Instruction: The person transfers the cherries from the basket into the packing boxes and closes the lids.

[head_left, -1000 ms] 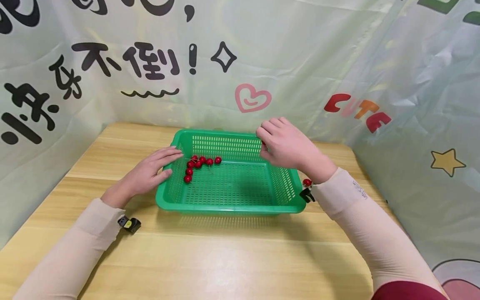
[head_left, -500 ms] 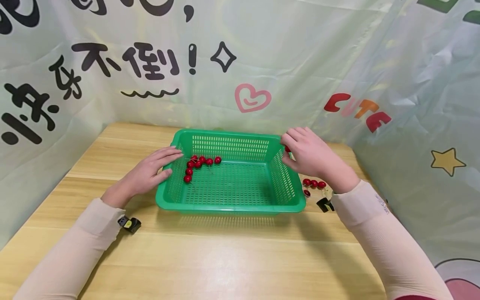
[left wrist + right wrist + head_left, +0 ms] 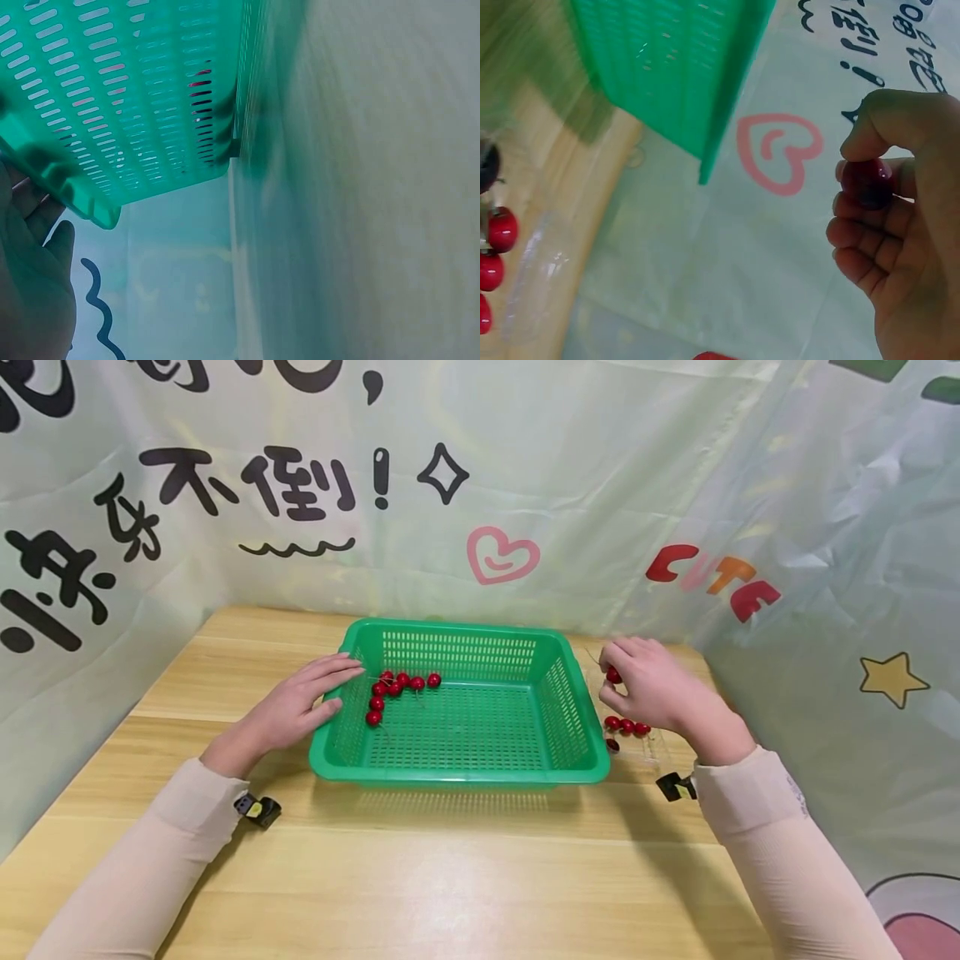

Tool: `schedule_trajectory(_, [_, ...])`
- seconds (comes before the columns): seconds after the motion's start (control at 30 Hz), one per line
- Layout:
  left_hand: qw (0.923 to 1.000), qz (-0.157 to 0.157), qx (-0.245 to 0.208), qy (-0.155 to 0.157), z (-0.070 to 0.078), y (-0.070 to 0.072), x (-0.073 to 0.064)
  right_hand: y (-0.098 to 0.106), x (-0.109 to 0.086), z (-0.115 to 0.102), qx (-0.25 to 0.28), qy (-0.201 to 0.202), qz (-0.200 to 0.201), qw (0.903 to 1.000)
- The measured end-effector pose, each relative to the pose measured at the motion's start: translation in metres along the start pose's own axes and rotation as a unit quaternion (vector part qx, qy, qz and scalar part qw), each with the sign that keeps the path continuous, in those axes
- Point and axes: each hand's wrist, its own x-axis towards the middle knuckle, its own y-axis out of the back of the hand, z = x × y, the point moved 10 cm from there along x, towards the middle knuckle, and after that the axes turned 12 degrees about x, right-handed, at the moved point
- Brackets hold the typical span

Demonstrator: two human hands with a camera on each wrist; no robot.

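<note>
In the head view, my left hand [image 3: 300, 706] rests with extended fingers on the left rim of a green plastic basket [image 3: 457, 777]. The left wrist view has that hand [image 3: 34, 270] against the rim from below. Several red cherries [image 3: 395, 688] with stems lie inside the basket, grouped at its left. Beyond the basket's right side, my right hand [image 3: 656, 685] pinches one cherry [image 3: 613, 675] between thumb and fingers. The right wrist view shows this cherry [image 3: 866, 184] close up. Below that hand, more cherries [image 3: 627, 727] sit beside the basket's right wall.
Clear plastic [image 3: 536, 277], apparently a transparent container, is by the cherries on the right; its outline is hard to make out. The wooden table [image 3: 450, 877] meets a printed cloth backdrop [image 3: 585, 485] behind and at both sides.
My right hand has moved from above the basket's back right to outside its right side, with a cherry in its fingers. The left hand, basket and cherries inside stay put.
</note>
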Motion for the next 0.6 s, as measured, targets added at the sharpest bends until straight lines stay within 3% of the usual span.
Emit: schedule_trajectory(0.6, [1.0,0.001,0.0,-0.002,0.0,0.0,0.0,-0.024,-0.048,0.046,0.038,-0.109,0.013,0.9932])
